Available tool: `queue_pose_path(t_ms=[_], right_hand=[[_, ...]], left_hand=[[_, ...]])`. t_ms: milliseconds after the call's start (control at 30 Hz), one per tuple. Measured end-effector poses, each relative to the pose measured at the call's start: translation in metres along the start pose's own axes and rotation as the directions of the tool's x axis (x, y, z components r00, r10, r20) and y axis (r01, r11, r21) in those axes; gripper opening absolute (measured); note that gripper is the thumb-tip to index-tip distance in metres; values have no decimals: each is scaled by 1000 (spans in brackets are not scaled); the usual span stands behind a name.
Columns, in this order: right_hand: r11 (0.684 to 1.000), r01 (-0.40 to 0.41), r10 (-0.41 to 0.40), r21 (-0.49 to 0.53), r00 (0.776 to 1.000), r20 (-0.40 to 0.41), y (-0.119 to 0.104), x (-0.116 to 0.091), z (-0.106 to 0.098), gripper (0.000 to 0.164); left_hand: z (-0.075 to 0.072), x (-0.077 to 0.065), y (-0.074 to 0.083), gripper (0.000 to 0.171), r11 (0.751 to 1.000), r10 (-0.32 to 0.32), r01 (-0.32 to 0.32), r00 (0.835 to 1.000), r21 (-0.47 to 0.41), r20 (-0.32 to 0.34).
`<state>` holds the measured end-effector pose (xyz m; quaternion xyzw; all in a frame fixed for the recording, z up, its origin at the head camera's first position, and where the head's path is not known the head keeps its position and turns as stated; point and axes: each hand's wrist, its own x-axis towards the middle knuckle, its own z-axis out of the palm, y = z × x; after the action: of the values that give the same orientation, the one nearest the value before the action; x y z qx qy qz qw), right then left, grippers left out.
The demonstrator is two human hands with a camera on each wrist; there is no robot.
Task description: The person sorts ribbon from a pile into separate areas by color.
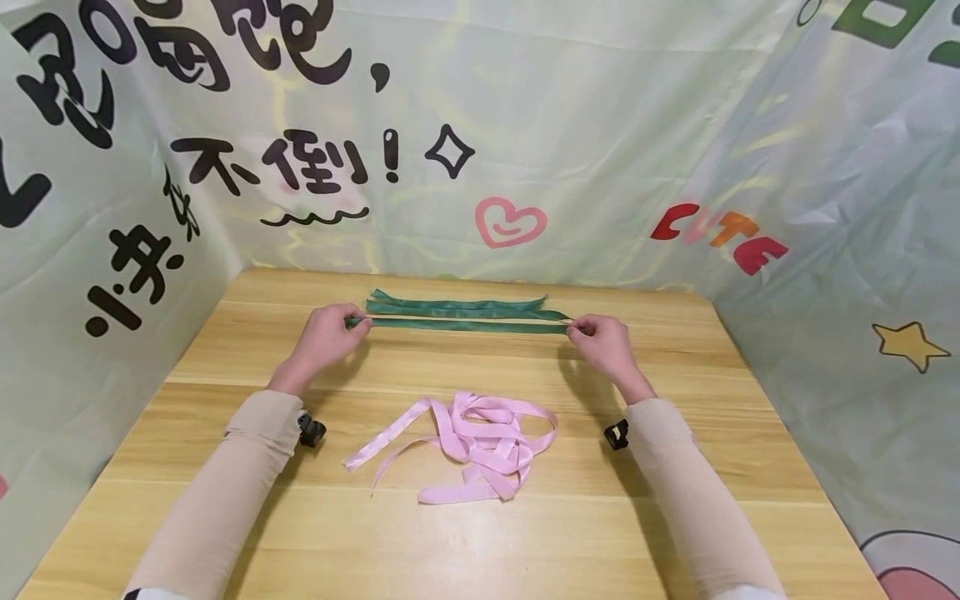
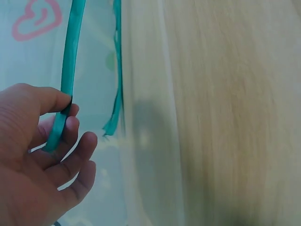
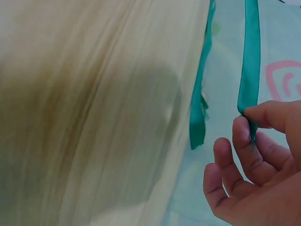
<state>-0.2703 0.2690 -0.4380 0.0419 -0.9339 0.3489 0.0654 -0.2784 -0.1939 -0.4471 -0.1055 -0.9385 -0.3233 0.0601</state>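
A green ribbon [image 1: 468, 325] is stretched straight between the two hands, held over the table. Its left end is pinched between thumb and fingers of the left hand [image 1: 330, 335]; in the left wrist view a short tail of the ribbon [image 2: 55, 134] lies across the fingers. The right hand [image 1: 603, 343] pinches the other end, and the right wrist view shows the ribbon [image 3: 250, 56] running up from thumb and forefinger. Just behind it, more green ribbon strips [image 1: 457, 309] lie side by side on the table. Nearer the person is a loose, tangled pink ribbon [image 1: 491, 437].
The wooden table [image 1: 420, 550] meets a printed cloth backdrop [image 1: 600, 125] at its back and sides. Small black wrist cameras sit at both cuffs, the left camera [image 1: 311, 430] and the right camera [image 1: 617, 434].
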Motion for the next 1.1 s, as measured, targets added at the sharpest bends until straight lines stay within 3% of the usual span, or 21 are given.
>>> queue_pose_path(t_ms=[233,533,800,1100], right_hand=[[1000,-14,14,-17,1000,-1,1,13,8,27],[992,-104,105,-67,994,15,3,25,17,26],[986,-144,147,-89,988,37,6,34,24,26],[981,-180,184,-78,982,47,8,42,25,25]], left_hand=[[12,12,-5,24,995,-79,82,995,55,-55],[24,25,-2,30,978,-177,183,982,100,-70],[29,34,-8,38,971,-220,223,975,92,-44],[31,43,-6,40,970,-221,223,975,100,-31]])
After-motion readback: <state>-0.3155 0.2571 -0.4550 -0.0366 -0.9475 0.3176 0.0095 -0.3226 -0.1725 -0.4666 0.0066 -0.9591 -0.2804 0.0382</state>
